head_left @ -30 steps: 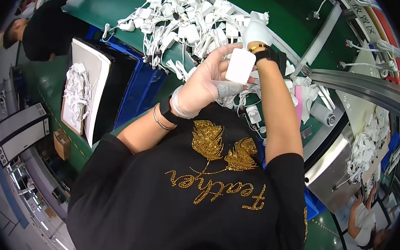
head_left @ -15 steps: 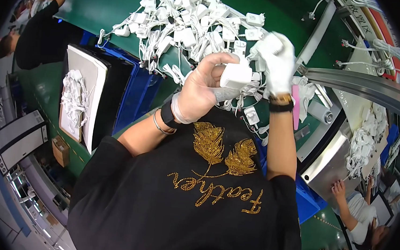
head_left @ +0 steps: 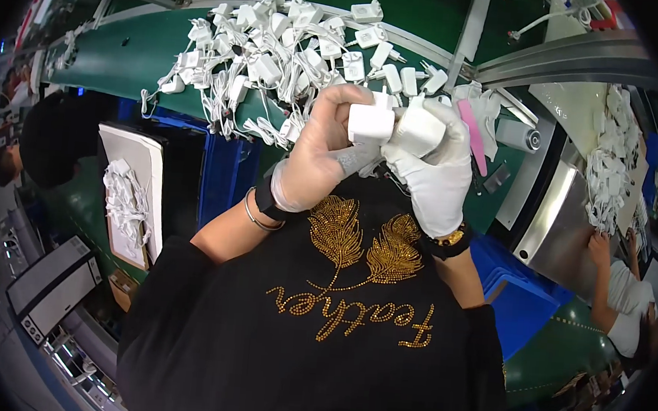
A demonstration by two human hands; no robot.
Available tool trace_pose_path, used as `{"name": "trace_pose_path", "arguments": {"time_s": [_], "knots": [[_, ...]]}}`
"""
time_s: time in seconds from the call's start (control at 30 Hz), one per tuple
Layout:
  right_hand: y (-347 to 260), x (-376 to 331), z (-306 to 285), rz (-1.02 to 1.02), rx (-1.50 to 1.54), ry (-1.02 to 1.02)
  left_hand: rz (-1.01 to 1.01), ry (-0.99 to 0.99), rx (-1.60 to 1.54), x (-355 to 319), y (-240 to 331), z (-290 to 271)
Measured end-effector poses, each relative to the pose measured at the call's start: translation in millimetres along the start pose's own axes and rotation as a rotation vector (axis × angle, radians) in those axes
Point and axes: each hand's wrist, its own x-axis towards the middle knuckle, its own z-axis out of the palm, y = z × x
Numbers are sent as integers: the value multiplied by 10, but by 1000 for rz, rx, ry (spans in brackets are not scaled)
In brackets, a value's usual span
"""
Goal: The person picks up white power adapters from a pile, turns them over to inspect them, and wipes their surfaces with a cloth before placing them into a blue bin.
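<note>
My left hand (head_left: 317,153), in a thin translucent glove, is closed on a white power adapter (head_left: 371,122), its prongs pointing away from me. Beside it, my right hand (head_left: 437,166) in a white fabric glove grips a second white adapter (head_left: 418,130). The two adapters are held side by side, close together, above the near edge of the green work surface. Just beyond them lies a large heap of white adapters with bundled cables (head_left: 267,61). Several loose adapters (head_left: 391,79) sit at the heap's right side.
Right of my hands are a pink strip (head_left: 473,137) and a silver cylinder (head_left: 518,135). A white-lined tray with cables (head_left: 129,209) stands at left, blue bins (head_left: 519,298) at lower right. Metal rails (head_left: 564,62) cross the upper right. Other people work at both sides.
My right hand has come back from the right side of the heap toward my left hand, now holding an adapter. The left hand keeps its adapter. The whole view has shifted slightly.
</note>
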Motion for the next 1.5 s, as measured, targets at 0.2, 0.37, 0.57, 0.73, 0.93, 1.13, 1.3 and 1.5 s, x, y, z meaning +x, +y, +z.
{"name": "trace_pose_path", "arguments": {"time_s": [0.2,0.37,0.57,0.73,0.93,1.13,1.3,1.5], "knots": [[121,-84,-89,-120,-60,-16,9,-10,-11,-37,-19,66],[58,-114,-79,-144,-1,-87,-183,-4,-358,7,60,31],[-231,-83,-58,143,-19,-88,-238,-79,-1060,146,-36,-92],[-220,-34,164,-234,-1011,-144,-296,-71,-1069,130,-74,-57],[-108,34,155,-201,-942,-62,-241,29,-904,129,-82,67],[-158,61,154,-193,-980,-42,-284,78,-903,149,-38,131],[19,101,-65,-72,-404,-23,-38,57,-122,278,-15,166],[-151,179,-193,430,907,-28,378,129,1232,1337,-519,-810]]}}
